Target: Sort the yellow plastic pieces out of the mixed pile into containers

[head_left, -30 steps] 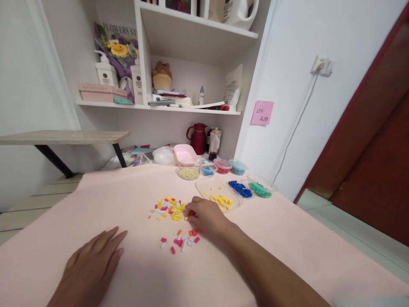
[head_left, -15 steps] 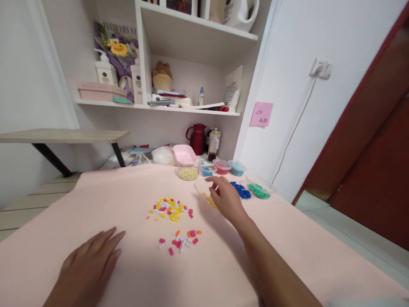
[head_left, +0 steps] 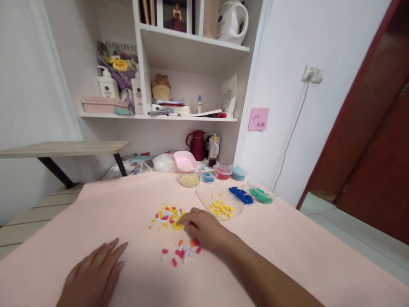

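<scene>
My left hand (head_left: 96,273) lies flat on the pink cloth at the lower left, its fingers stretched out and holding nothing. At the right edge of a mixed pile of small yellow, white, orange and pink pieces (head_left: 168,213), my right hand (head_left: 203,226) bends its fingertips together over yellow pieces. What is between those fingertips is too small to make out. Nearer to me lies a smaller group of pink, white and orange pieces (head_left: 183,251), partly beneath the right hand's edge. A shallow clear tray (head_left: 204,192) behind the right hand has yellow pieces (head_left: 222,209) scattered in it.
Beyond the tray stand clear tubs of dark blue (head_left: 241,195), green (head_left: 260,195), pale yellow (head_left: 189,181), red (head_left: 223,172) and light blue pieces (head_left: 237,172). A pink bowl (head_left: 185,162), a red jug (head_left: 197,145) and a bottle (head_left: 213,151) are at the back, below shelves.
My right hand has moved from over the clear tray down and left to the mixed pile, uncovering the tray. The left hand stays flat. The view has tilted upward slightly.
</scene>
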`<state>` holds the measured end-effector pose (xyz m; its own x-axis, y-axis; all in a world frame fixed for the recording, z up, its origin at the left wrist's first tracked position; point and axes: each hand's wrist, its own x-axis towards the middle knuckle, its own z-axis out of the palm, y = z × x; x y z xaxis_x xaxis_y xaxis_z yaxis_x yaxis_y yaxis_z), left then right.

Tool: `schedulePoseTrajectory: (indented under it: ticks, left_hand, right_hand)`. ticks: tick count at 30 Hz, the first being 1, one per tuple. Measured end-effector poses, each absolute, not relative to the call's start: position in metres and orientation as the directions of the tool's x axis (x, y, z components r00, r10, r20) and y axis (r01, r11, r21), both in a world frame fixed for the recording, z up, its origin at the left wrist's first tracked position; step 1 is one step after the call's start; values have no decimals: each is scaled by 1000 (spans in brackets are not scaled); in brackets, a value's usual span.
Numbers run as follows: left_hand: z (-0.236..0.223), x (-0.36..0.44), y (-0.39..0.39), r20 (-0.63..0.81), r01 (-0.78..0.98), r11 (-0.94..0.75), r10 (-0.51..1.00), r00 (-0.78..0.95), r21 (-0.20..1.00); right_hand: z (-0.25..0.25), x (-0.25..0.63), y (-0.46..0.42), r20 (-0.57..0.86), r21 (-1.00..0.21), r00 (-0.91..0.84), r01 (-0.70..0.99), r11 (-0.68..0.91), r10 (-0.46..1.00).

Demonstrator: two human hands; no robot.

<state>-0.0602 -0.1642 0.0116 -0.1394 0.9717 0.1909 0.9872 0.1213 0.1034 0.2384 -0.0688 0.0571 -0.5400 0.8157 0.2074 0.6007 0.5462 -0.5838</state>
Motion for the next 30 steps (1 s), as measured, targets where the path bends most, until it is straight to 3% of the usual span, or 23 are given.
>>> schedulePoseTrajectory:
  ticks: [6,25,30]
  left_hand:
    - [13,-56,-165,196,987,145,968,-155,68]
    - [16,-55,-166,185,988,141,971,-150,60]
    - [24,-48,-168,158,982,163,972,-176,90]
  right_hand:
    - [53,237,-65,230,-642,-515,557,527,826]
    - [48,238,-65,272,-636,-616,462,618,740]
    - [48,236,-66,239,-589,-685,461,664,688]
